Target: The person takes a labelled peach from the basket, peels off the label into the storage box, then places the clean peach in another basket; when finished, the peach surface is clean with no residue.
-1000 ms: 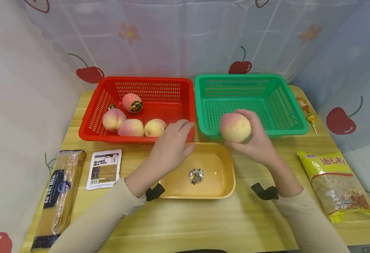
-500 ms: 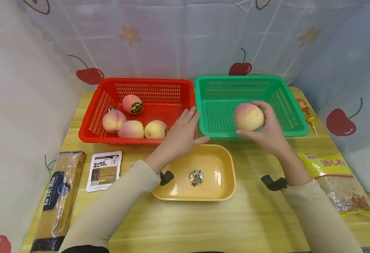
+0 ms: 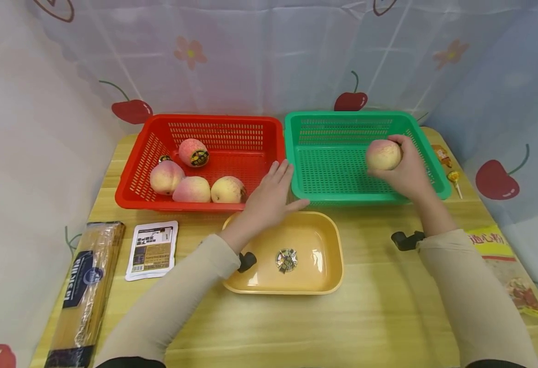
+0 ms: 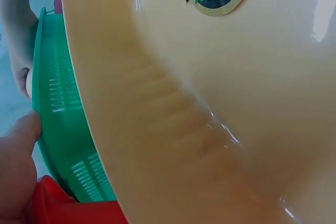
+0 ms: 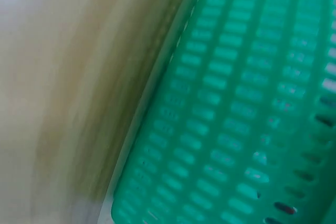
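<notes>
In the head view my right hand [image 3: 408,171] grips a pink and cream peach [image 3: 382,155] over the right part of the green basket [image 3: 342,197]. My left hand [image 3: 271,197], fingers straight, is over the front right corner of the red basket [image 3: 181,205], its thumb pointing toward the green basket. Several peaches lie in the red basket: one pink with a black sticker [image 3: 192,152], others paler along the front and left, such as the peach [image 3: 228,190]. The left wrist view catches the left thumb [image 4: 23,132] overlapping the green basket's rim.
A yellow tray [image 3: 283,289] with a round sticker stands in front of the baskets. Spaghetti [image 3: 85,291] and a white pouch [image 3: 151,250] lie at left. On the right are a pasta bag [image 3: 510,271], partly behind the right arm, a lollipop [image 3: 454,179] and a small orange packet [image 3: 441,155].
My right hand has carried the peach right and farther back over the green basket. The left hand has shifted right, and its fingers have straightened.
</notes>
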